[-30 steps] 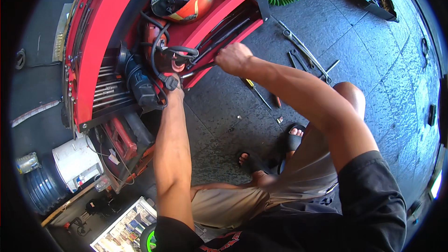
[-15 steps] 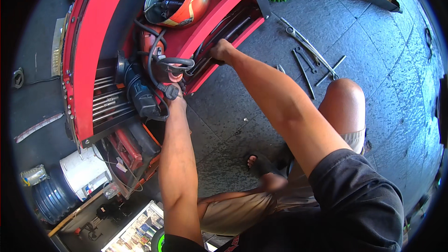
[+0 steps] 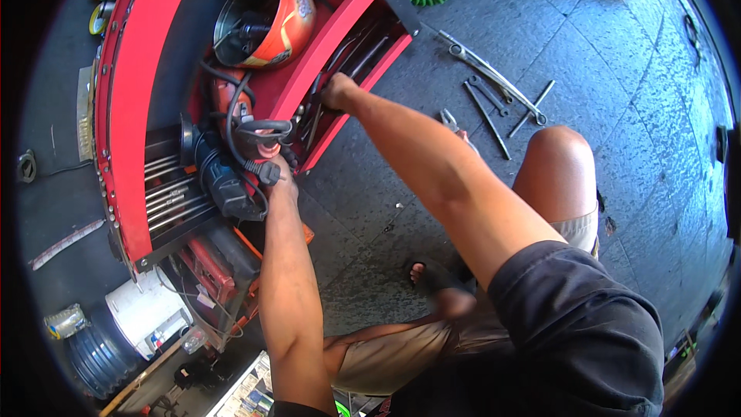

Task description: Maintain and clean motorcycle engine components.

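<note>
Pale lettering marked the one orange bucket; print on the single poster-like sheet at the lower edge was too small to read. One red power tool and one blue power tool lay at the red tool rack. The left hand was just beside one black plug, and the right hand reached into the lower tray, among long dark tools; both hands' fingers were hidden, their state undeterminable. One pair of pliers lay on the floor.
</note>
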Tool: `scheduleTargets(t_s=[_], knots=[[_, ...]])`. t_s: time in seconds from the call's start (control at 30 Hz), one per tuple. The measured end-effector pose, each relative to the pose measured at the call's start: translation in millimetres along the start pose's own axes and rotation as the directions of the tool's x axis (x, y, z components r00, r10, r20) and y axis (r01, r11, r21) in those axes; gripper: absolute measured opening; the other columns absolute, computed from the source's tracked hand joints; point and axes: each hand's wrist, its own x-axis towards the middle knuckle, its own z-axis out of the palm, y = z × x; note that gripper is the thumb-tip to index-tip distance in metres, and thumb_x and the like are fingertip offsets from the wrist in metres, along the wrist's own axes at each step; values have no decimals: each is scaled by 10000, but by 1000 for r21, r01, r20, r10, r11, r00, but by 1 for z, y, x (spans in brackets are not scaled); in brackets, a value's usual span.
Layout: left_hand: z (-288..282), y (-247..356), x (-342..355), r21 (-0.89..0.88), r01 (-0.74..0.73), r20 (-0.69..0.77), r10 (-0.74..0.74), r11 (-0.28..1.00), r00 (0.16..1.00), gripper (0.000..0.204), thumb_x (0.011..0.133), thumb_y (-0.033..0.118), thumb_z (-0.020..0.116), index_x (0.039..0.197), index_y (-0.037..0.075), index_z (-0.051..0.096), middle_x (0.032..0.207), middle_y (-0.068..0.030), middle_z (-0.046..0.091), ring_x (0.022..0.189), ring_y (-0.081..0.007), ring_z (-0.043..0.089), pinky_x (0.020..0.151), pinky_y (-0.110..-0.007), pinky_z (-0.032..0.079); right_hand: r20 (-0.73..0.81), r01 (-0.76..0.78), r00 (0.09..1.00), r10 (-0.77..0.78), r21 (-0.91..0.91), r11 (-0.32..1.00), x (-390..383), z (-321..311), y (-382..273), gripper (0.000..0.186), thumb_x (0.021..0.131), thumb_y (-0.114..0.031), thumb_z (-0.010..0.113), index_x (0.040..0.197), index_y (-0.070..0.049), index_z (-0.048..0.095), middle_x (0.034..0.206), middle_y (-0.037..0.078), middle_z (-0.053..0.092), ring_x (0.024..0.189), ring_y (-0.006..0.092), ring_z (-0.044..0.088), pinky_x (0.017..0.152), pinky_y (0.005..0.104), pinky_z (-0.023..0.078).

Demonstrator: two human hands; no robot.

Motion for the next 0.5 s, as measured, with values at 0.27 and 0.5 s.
scheduleTargets(t_s=[0.27, 0.5], knots=[[-5, -23, -24, 177, 80, -217, -40, 981, 975, 484, 952, 530, 589, 977, 47, 571, 720, -15, 562, 563, -122, 556, 479, -277, 431, -145, -167, 956, 253, 438, 883, -57, 48, -26, 316, 881, -289, 671, 976, 9, 713, 993, 226, 714, 995, 351, 694, 808, 428, 565], [-30, -55, -51, 604, 175, -291, 11, 778, 957, 686, 941, 511, 580, 1216, -114, 509, 1004, -200, 669, 939, -321, 634, 830, -459, 481, -244, -95, 927, 286, 584, 806, -185, 76, -4, 243, 872, -199, 669, 999, 6, 704, 986, 244, 702, 977, 376, 687, 846, 434, 543]])
